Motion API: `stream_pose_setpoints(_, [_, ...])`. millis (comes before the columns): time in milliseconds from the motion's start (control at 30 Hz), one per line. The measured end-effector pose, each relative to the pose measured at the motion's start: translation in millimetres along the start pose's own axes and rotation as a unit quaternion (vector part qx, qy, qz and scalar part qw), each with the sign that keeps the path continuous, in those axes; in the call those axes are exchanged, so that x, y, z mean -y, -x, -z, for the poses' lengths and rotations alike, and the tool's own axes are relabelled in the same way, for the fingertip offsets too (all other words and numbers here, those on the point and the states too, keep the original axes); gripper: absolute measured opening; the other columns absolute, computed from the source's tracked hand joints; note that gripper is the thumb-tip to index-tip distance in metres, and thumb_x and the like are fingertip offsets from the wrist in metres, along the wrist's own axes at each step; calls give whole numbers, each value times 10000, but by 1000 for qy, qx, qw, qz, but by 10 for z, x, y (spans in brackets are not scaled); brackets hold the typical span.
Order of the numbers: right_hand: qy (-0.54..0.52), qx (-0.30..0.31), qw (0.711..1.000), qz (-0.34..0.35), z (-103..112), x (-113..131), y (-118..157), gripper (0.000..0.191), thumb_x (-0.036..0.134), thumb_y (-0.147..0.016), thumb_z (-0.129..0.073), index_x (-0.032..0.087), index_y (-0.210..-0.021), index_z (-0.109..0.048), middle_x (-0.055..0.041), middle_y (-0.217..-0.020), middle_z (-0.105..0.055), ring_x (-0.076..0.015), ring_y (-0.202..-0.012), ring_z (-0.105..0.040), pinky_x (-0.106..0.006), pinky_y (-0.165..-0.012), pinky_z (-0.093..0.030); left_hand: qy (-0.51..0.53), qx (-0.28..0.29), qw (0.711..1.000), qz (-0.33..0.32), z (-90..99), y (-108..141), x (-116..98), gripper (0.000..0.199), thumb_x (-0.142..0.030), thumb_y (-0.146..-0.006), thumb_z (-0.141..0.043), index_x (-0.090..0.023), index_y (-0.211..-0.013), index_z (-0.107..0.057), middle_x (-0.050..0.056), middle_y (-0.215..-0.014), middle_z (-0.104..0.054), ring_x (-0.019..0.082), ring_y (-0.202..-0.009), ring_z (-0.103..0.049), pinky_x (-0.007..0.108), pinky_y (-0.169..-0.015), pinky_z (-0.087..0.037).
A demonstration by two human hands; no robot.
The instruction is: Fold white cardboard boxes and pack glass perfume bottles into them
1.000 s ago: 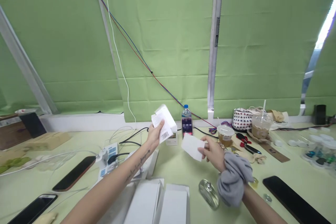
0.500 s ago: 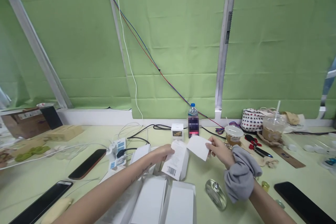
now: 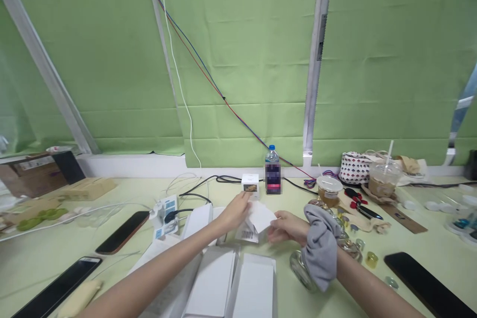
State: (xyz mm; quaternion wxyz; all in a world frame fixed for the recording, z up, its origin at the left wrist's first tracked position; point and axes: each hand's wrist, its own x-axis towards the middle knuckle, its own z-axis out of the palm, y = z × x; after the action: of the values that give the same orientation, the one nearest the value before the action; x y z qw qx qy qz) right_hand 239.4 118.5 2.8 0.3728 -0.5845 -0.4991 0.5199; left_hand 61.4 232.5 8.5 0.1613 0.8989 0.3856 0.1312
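My left hand (image 3: 235, 212) is closed at the upper left edge of a white barcoded box (image 3: 248, 235). A small white paper card (image 3: 261, 216) lies over the upper part of that box and covers much of its print. My right hand (image 3: 288, 227), with a grey scrunchie (image 3: 323, 241) on the wrist, pinches the card's right corner. Both hands are close together, and the left thumb is hidden. Nearer to me lie two plain white boxes (image 3: 255, 285) (image 3: 211, 278). A shiny oval metal object (image 3: 300, 271) sits under the right wrist.
Behind the hands stand a small white cube box (image 3: 250, 186) and a blue-capped bottle (image 3: 273, 176). Left are a power strip (image 3: 166, 213) and two phones (image 3: 122, 232) (image 3: 59, 288). Right are lidded drink cups (image 3: 329, 189) (image 3: 383, 179), red-and-black pliers (image 3: 361, 203) and a black phone (image 3: 428, 280).
My right hand has moved left and down, bringing the card from beside the barcoded box to over it. My left hand has shifted slightly up. The scrunchie wrist now partly covers the oval metal object.
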Motion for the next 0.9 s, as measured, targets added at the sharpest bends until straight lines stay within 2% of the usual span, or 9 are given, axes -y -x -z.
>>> stream_pose_setpoints(100, [136, 7, 991, -1, 84, 56, 66, 254, 289, -815, -495, 183, -592, -553, -35, -533, -643, -171, -543, -651, -289, -598, -523, -26, 113, 993, -26, -74, 21, -158, 630, -562, -882, -411, -266, -1431, -326, 100, -1554, -229, 344, -1421, -179, 553, -1109, -215])
stream_pose_setpoints(200, [266, -46, 962, 40, 255, 89, 222, 376, 312, -849, -473, 161, -519, -568, -23, -494, -622, -138, -520, -594, -271, -655, -462, -53, 219, 974, -27, -189, 8, -195, 711, -637, -778, -541, -395, -1414, -336, 49, -1580, -137, 452, -1412, -68, 720, -1025, -167])
stream_pose_setpoints(267, [326, -68, 941, 61, 392, 81, 372, 351, 294, -866, -458, 154, -590, -624, -21, -557, -664, -119, -500, -571, -265, -668, -431, -68, 264, 962, -21, -253, -26, -142, 719, -585, -770, -588, -433, -1415, -307, 33, -1580, -119, 466, -1404, -52, 732, -1010, -173])
stream_pose_setpoints(367, [378, -75, 921, 64, 533, -7, 613, 275, 262, -879, -437, 175, -883, -697, -18, -657, -711, -124, -497, -585, -262, -636, -419, -82, 299, 951, 0, -320, -87, -5, 801, -517, -748, -643, -454, -1430, -228, 36, -1580, -111, 473, -1394, -93, 721, -997, -221])
stream_pose_setpoints(500, [435, -105, 892, 62, 421, -245, 805, 288, 309, -809, -574, 235, -1074, -658, -54, -973, -715, -222, -842, -662, -304, -740, -437, -91, 290, 952, 32, -354, -126, 124, 861, -484, -694, -695, -448, -1428, -248, 53, -1583, -72, 516, -1378, -59, 756, -957, -222])
stream_pose_setpoints(567, [494, -150, 855, 46, 243, -370, 819, 394, 310, -750, -645, 258, -1139, -612, -66, -1112, -673, -269, -904, -664, -332, -721, -447, -87, 281, 955, 43, -334, -133, 134, 849, -497, -681, -695, -449, -1420, -278, 59, -1582, -92, 538, -1368, -77, 761, -940, -232])
stream_pose_setpoints(700, [573, -203, 793, -30, -63, -551, 773, 248, 222, -750, -628, 235, -998, -624, -63, -980, -717, -288, -847, -695, -297, -605, -426, -71, 254, 963, 54, -226, -154, 80, 806, -600, -657, -662, -414, -1388, -378, 63, -1572, -174, 531, -1351, -199, 695, -984, -255])
stream_pose_setpoints(800, [591, -218, 776, -20, -26, -671, 799, 280, 90, -736, -591, 264, -954, -610, -11, -927, -724, -245, -823, -703, -258, -554, -383, -69, 222, 971, 53, -142, -167, 29, 778, -674, -651, -616, -379, -1353, -453, 52, -1564, -213, 534, -1351, -194, 666, -1014, -235])
stream_pose_setpoints(900, [611, -231, 757, 1, 229, -853, 915, 424, -22, -627, -590, 293, -910, -610, 28, -921, -701, -219, -737, -706, -239, -482, -323, -82, 184, 978, 50, -97, -185, -2, 761, -682, -630, -632, -354, -1307, -517, 67, -1549, -256, 563, -1344, -164, 706, -990, -213])
